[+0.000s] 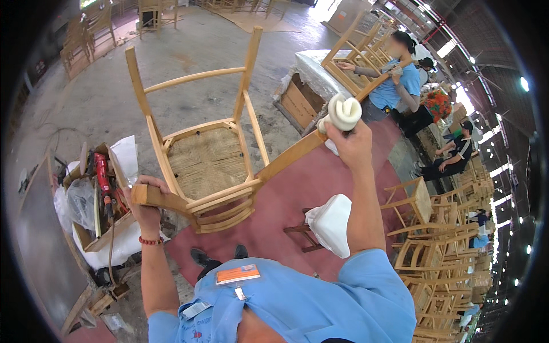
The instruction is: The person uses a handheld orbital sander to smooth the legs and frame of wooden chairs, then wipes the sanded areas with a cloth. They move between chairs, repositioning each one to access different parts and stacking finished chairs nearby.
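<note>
Two hands share chair (pixel 209 163): left hand (pixel 146 200) closed around back post, right hand (pixel 351 143) fisted on white cloth (pixel 342 112), pressing leg. Best: steady grip, long strokes along grain.

An open cardboard box (pixel 97 228) stands left of the lifted wooden chair (pixel 209 160), brown, with its flaps standing up, and white plastic wrap (pixel 123 154) lies around it. Below the chair, on the person's blue shirt, hangs a flat rectangular badge (pixel 237 274), orange with a pale edge. No screens or signs are visible.
</note>
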Demonstrator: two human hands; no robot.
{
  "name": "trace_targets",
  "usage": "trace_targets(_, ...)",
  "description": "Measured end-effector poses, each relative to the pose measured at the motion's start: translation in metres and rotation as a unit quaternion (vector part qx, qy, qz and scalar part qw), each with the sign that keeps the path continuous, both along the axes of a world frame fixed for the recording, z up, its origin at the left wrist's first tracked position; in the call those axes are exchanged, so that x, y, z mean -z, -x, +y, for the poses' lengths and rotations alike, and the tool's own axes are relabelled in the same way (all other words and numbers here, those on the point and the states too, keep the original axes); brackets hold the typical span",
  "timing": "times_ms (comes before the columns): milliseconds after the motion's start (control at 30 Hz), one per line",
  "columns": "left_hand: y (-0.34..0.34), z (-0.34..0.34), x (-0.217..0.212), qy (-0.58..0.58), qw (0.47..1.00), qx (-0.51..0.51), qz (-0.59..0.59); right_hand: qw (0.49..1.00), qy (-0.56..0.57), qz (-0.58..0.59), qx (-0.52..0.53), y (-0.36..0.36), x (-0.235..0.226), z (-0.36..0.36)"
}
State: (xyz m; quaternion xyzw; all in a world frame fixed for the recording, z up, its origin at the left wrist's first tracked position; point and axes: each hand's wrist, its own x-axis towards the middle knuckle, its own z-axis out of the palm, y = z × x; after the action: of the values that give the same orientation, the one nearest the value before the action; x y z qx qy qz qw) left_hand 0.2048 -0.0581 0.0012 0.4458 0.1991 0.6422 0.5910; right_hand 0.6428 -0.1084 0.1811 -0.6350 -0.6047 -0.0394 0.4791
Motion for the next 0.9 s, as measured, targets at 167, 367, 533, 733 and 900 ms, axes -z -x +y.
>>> trace_targets(167,-0.009,-0.030,0.031,0.058,0.923,-0.329,0.192,0.979,-0.181,0.016,-0.087,0.004,0.005,0.000)
trace_targets(367,-0.053,-0.157,0.024,0.207,0.934,-0.113,0.269,0.918,-0.041,0.031,-0.392,0.126,0.100,-0.043)
trace_targets(533,-0.063,-0.207,-0.004,0.309,0.945,-0.018,0.107,0.828,0.062,-0.036,-0.555,0.208,0.155,-0.065)
trace_targets(733,-0.013,-0.227,0.033,0.356,0.918,-0.170,-0.054,0.735,0.173,-0.078,-0.651,0.252,0.211,-0.055)
trace_targets(900,0.146,-0.257,0.080,0.418,0.648,-0.513,0.377,0.669,0.481,-0.142,-0.548,0.206,0.329,-0.029)
